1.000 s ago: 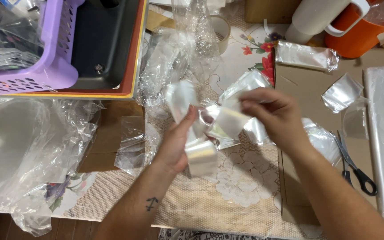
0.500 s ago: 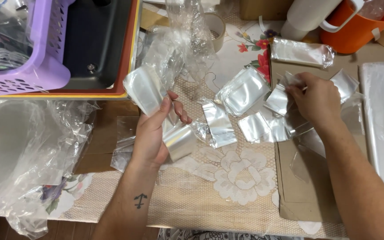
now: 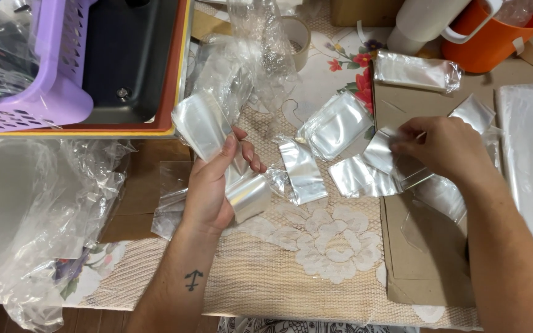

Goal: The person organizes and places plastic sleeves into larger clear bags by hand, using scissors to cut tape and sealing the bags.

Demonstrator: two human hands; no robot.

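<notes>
Left hand clenched around a small stack of clear plastic sleeves, held upright off the lace tablecloth as if to keep them squared, while right hand pinches another loose sleeve from those scattered over the cardboard sheet.

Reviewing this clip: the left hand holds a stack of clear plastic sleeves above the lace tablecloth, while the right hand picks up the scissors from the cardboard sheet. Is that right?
Not quite. The head view shows the right hand pinching a clear plastic sleeve over the cardboard sheet, not scissors. The rest holds: the left hand holds a stack of clear sleeves above the lace tablecloth.
</notes>
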